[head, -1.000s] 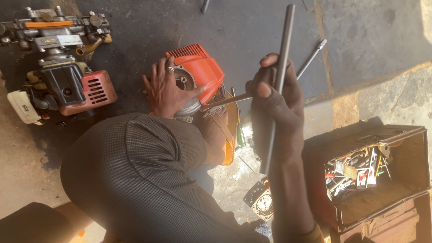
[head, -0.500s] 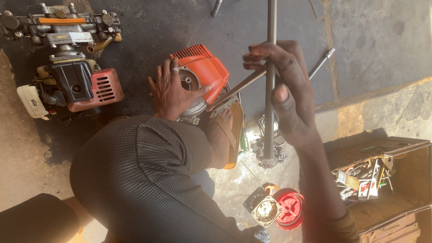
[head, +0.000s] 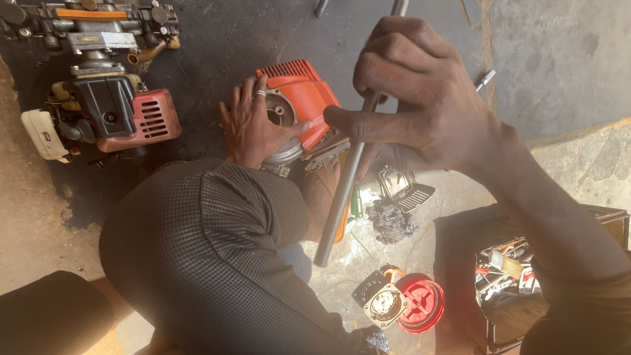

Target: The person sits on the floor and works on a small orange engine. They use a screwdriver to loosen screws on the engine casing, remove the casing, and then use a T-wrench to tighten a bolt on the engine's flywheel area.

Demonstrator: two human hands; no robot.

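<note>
Right hand [head: 420,98] closest to camera, fist clenched around a grey metal tube [head: 342,190], thumb extended along it; tube runs steeply from top edge down to just above the knee [head: 217,256] (dark checked trousers); beyond, left hand [head: 253,125] lies flat with fingers spread on the orange engine housing [head: 299,105] on the dark floor, gripping nothing; red pulley disc [head: 424,304] low right beside an open toolbox [head: 519,269]; second small engine [head: 105,98] farthest left.
</note>
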